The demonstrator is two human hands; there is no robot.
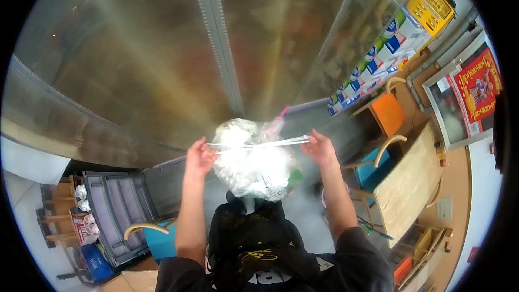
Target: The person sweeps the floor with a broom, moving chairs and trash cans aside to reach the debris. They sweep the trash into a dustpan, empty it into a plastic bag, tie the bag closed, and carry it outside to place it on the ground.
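Fingers (201, 148) of both hands stretch a strip (258, 144) — across the bag (251, 167).

You are holding a thin clear strip (259, 144) stretched between your left hand (199, 158) and your right hand (320, 148), each hand pinching one end. The strip is lying across the top of a bulging clear plastic bag (251, 166), which is sitting on a black bag (254, 238). A wooden table (408, 184) is standing at your right.
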